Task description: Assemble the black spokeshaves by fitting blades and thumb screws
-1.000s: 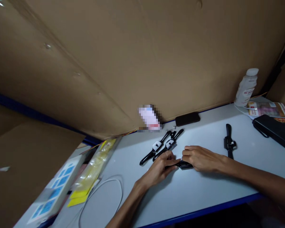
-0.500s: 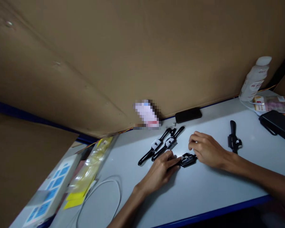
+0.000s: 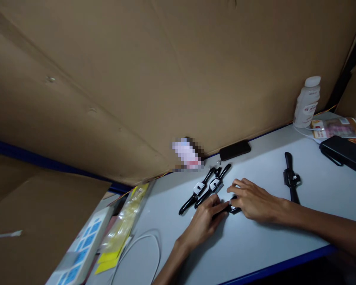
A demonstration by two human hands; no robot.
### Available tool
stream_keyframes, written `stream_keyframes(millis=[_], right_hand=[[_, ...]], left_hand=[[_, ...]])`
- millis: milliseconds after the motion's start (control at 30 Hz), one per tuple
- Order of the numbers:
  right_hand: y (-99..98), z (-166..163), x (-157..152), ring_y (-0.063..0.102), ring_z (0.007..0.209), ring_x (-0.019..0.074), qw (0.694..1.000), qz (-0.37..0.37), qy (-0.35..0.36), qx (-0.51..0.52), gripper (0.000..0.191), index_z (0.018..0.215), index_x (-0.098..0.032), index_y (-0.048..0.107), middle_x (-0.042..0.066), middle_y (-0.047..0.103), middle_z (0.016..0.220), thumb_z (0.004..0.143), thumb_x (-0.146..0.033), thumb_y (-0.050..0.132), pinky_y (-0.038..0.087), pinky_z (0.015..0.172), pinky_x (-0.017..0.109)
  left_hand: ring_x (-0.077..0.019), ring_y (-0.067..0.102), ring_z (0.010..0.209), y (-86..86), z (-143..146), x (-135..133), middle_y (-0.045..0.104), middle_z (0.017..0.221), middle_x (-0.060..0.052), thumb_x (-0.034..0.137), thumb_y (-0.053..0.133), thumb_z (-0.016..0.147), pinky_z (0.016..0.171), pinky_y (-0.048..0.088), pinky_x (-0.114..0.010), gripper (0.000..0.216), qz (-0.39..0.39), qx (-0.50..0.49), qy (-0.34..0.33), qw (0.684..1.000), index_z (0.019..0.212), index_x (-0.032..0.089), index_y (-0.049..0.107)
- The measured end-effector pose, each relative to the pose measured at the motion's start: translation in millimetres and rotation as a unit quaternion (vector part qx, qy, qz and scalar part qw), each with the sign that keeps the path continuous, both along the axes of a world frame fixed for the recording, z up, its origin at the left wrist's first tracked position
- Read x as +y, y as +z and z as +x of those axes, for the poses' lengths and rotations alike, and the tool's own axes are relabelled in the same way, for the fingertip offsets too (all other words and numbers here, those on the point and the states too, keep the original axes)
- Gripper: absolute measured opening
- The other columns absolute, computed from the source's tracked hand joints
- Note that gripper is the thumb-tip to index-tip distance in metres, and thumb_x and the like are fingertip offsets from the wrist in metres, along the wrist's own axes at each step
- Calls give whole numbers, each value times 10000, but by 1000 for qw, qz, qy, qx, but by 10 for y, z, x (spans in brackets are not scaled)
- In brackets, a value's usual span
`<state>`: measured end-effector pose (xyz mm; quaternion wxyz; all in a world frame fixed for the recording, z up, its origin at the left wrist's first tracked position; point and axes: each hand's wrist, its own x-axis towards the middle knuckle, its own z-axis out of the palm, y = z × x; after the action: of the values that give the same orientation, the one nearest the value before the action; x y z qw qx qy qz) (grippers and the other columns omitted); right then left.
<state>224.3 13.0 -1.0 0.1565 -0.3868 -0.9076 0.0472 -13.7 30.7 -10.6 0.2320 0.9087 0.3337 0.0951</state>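
My left hand (image 3: 206, 217) and my right hand (image 3: 252, 200) meet over a small black tool (image 3: 233, 208) lying on the white table (image 3: 255, 245). Both hands have their fingers curled onto it, and most of the tool is hidden under them. Just beyond the hands lie two black handled tools with metal middles (image 3: 206, 186), side by side. A third black handled tool (image 3: 290, 178) lies to the right of my right forearm.
A cardboard wall (image 3: 166, 79) stands along the table's back edge. A black phone (image 3: 235, 149) lies against it. A white bottle (image 3: 307, 102), printed papers and a black case (image 3: 342, 153) sit far right. A white cable (image 3: 148, 245) and yellow packets (image 3: 121, 225) lie left.
My right hand, lifted off the small tool half a second ago, has come back down onto it. The left hand stays on the tool's left end. The camera view has shifted slightly.
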Motion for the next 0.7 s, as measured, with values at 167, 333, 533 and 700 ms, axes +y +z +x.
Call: stream_keyframes(millis=[167,333,533,700], right_hand=[[-17,7,6,552,1139,295,1000,19,6,-6,251,928,-155,772,122,691,1120,907,-36,553,455,948,455],[-10,13,9,553,1136,301,999,38,3,-21,232,903,-147,765,128,685,1134,925,-62,551,458,946,459],[-24,14,8,553,1165,311,999,48,-1,-24,224,930,-139,764,141,679,1168,943,-77,549,464,961,471],[-40,14,10,550,1183,301,998,48,17,-23,203,931,-165,762,122,667,1202,956,-105,570,456,990,461]], left_hand=[[-208,570,888,5,4,4,578,972,-76,242,543,1024,792,463,-332,280,-3,1,0,1000,1251,199,703],[-200,571,862,6,8,0,585,949,-73,257,545,1026,776,466,-321,278,7,-9,0,1000,1245,209,709],[-208,573,876,9,9,-1,586,958,-74,248,550,1020,782,469,-331,286,6,-11,-1,1000,1258,203,702],[-209,579,885,53,27,-11,595,974,-79,224,543,1015,792,471,-329,269,-7,-4,2,1000,1225,205,712]])
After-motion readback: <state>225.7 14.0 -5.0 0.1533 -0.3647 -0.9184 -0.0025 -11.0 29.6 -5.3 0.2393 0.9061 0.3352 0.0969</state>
